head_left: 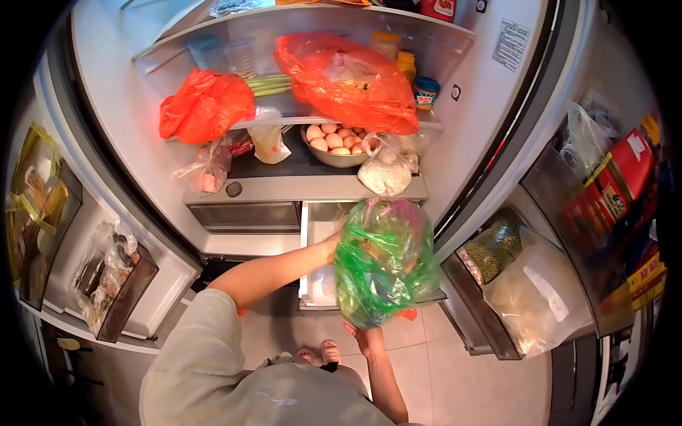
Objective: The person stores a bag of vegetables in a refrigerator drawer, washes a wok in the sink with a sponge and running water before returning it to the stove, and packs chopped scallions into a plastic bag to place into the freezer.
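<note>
A bulging green plastic bag (383,263) is held up in front of the open fridge, over a pulled-out white drawer (304,273). My left hand (332,247) holds the bag at its left side, with the fingers hidden behind the plastic. From below, my right hand (367,341) grips the bag's near end, its fingers partly covered by it. The bag's contents are blurred through the film; something pinkish shows near the top. Above the drawer, a bag of white food (385,174) rests at the shelf's front edge, beside a bowl of eggs (334,140).
Two red plastic bags, a large one (344,85) and a smaller one (202,106), sit on the middle shelf. Both fridge doors stand open, their bins loaded: the right bin holds a large clear bag (536,291), the left bin several bagged items (110,273). A closed drawer (245,216) lies left.
</note>
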The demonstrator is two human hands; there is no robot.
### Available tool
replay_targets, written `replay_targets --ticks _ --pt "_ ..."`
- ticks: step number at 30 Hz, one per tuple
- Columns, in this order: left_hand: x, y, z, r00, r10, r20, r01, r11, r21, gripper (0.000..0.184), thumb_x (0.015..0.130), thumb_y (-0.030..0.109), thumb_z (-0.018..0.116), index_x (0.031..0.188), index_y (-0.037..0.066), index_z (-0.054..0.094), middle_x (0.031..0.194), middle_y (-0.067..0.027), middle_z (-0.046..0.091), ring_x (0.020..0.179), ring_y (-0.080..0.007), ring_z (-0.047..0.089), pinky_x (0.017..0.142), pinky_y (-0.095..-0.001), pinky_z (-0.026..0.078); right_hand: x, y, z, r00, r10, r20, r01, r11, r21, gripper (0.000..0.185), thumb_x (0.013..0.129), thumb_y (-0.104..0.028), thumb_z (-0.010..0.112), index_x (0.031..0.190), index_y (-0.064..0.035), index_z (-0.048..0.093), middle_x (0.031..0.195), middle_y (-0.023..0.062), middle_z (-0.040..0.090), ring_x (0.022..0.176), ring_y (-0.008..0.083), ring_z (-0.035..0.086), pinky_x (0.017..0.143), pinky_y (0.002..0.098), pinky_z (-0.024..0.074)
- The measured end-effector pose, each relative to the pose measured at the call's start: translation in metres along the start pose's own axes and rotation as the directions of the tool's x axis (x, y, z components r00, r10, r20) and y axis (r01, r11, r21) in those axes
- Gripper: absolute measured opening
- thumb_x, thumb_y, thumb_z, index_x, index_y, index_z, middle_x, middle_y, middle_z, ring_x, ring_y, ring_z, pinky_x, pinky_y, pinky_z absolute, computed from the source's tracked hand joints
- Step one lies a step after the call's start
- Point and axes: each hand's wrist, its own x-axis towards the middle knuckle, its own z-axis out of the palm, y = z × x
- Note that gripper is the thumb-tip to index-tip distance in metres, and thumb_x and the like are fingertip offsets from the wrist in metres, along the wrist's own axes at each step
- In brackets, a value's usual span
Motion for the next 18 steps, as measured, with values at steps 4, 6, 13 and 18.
replay_targets --ticks 4,6,13,18 --pt "-0.001 0.005 -0.046 0.986 0.064 -0.156 -0.060 0.998 0.029 0.037 0.088 0.024 0.054 0.120 0.006 0.051 0.097 -0.0126 0.063 0.084 -0.0242 0.061 0.073 -0.0364 0.050 0.006 0.007 -0.015 0.999 0.032 0.031 -0.034 0.998 0.054 0.020 0.090 -0.015 0.053 0.108 -0.0086 0.052 0.103 0.0050 0.057 0.100 0.0255 0.058 0.082 0.0374 0.0500" --pt "0.001 0.004 -0.070 0.950 0.124 -0.288 -0.096 0.989 0.108 0.037 0.088 0.024 0.054 0.120 0.006 0.051 0.097 -0.0126 0.063 0.083 -0.0242 0.061 0.073 -0.0364 0.050 0.006 0.006 -0.015 0.998 0.049 0.037 -0.051 0.997 0.066 0.014 0.088 -0.012 0.054 0.102 -0.0087 0.052 0.099 0.0042 0.056 0.099 0.0263 0.059 0.081 0.0373 0.0499" --pt "0.014 -0.012 -0.079 0.527 0.299 -0.795 0.280 0.822 0.495 0.042 0.086 0.017 0.052 0.126 0.005 0.045 0.113 -0.0225 0.057 0.099 -0.0345 0.058 0.083 -0.0427 0.045 0.003 0.005 -0.014 0.998 0.058 0.038 -0.059 0.997 0.045 0.014 0.087 -0.010 0.054 0.101 -0.0065 0.051 0.099 0.0046 0.055 0.101 0.0276 0.059 0.081 0.0378 0.0496" --pt "-0.064 0.051 0.015 0.619 0.519 -0.589 0.076 0.707 0.703 0.056 0.088 0.031 0.054 0.129 -0.004 0.040 0.128 -0.0257 0.047 0.118 -0.0359 0.047 0.098 -0.0406 0.038 -0.008 -0.004 -0.003 0.990 -0.016 0.138 0.020 0.999 -0.028 0.037 0.091 -0.021 0.055 0.120 -0.0018 0.041 0.112 0.0096 0.051 0.108 0.0298 0.055 0.085 0.0400 0.0493"
